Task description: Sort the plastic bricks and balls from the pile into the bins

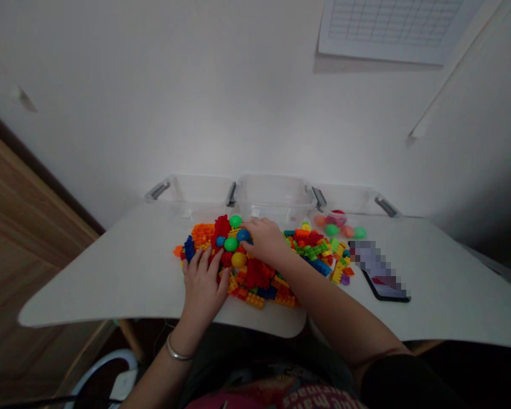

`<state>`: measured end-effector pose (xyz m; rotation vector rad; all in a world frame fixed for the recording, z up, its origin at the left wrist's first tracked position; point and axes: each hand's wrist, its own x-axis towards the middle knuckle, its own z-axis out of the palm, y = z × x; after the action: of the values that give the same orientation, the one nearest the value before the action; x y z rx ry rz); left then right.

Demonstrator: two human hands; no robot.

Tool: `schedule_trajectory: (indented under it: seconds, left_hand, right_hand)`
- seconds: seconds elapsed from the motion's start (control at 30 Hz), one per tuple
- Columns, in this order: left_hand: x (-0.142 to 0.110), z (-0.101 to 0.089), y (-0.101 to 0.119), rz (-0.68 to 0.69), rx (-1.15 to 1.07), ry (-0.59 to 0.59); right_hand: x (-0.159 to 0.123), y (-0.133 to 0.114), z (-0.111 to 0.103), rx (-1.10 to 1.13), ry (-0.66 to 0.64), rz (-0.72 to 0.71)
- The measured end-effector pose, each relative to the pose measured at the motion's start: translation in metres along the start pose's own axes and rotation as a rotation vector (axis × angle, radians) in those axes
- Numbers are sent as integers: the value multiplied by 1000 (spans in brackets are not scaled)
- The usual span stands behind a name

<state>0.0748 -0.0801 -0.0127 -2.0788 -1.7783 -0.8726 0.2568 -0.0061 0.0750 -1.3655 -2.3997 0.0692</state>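
A heap of colourful toy bricks [255, 300] and small plastic balls lies on the white table. My right hand [266, 241] reaches across it, fingers and thumb closed round a blue ball [243, 236]. Spread over the heap's left side are the fingers of my left hand [203, 282], with nothing visibly held. Between the hands are a green ball [230, 244] and a yellow ball [239, 260]. A second green ball [235, 221] sits behind them, close to a red piece [222, 227]. Part of the heap is hidden under my right hand and forearm.
Along the wall stand a left clear bin [200, 187], a middle clear bin [275, 184] and a right clear bin [349, 196]. Several balls [332, 230] show through the right bin's wall. A phone [381, 272] lies on the white table [123, 272], right of the bricks.
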Motion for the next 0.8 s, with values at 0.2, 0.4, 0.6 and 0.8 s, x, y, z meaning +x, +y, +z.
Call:
schedule_trajectory:
  seconds: [0.2,0.4,0.6,0.8]
  left_hand:
    - [1,-1,0,-5,-6,-12]
    - [0,-1,1,-16,-15,-33]
    - [1,-1,1,-11,-13,-33]
    - [1,0,0,6,18,-30]
  right_hand:
    - [4,-8,5,-92,-20,10]
    - [5,-7,6,-115,-22,18]
    - [7,-6,9,-113,-2,34]
    - [4,-2,6,20,179,41]
